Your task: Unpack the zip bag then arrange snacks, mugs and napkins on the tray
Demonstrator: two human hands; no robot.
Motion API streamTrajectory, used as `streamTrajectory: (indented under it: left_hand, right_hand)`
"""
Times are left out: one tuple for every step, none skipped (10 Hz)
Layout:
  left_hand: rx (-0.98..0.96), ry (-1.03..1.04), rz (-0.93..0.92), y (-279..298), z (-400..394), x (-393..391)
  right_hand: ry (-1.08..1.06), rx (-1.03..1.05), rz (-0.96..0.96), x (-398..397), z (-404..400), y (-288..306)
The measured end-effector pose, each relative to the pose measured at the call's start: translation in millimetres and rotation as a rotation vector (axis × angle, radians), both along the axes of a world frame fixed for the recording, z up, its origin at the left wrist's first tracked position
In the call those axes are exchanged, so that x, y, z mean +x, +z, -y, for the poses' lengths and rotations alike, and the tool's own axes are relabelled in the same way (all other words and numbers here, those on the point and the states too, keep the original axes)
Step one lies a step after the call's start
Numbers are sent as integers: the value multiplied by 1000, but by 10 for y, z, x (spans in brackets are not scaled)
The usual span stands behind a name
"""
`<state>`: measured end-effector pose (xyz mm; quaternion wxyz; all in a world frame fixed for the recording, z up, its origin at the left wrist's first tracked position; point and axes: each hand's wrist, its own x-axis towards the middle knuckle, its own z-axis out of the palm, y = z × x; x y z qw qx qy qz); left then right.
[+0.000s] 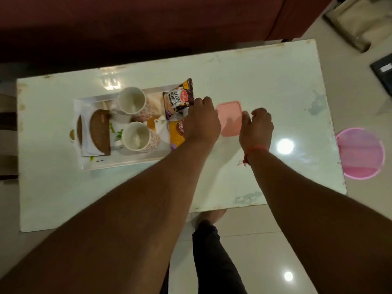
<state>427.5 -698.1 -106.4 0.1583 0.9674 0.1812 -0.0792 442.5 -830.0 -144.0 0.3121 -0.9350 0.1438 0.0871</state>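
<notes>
A steel tray [118,164] lies on the left half of the white table [275,81]. On it stand two empty white mugs [132,100] [136,135], with folded brown-patterned napkins [99,132] to their left. At the tray's right end, a dark salted peanuts packet [178,98] tilts up above a yellow snack packet [177,134]. My left hand [201,122] covers that end, fingers curled onto the peanuts packet's right edge. A flat pink square item [229,111] lies just right of the tray. My right hand [257,128] hovers at its right edge, loosely curled and holding nothing.
A dark red sofa [148,28] runs along the table's far side. A round pink object [360,153] sits on the tiled floor to the right. My leg and foot [210,234] stand at the table's near edge. Bare tabletop shows right of the pink item.
</notes>
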Motion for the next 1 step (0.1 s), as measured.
streamTrajectory:
  left_hand:
    - [63,-94,123,201,-417,-272]
  right_hand:
    - [181,-133,33,-272,-204,193]
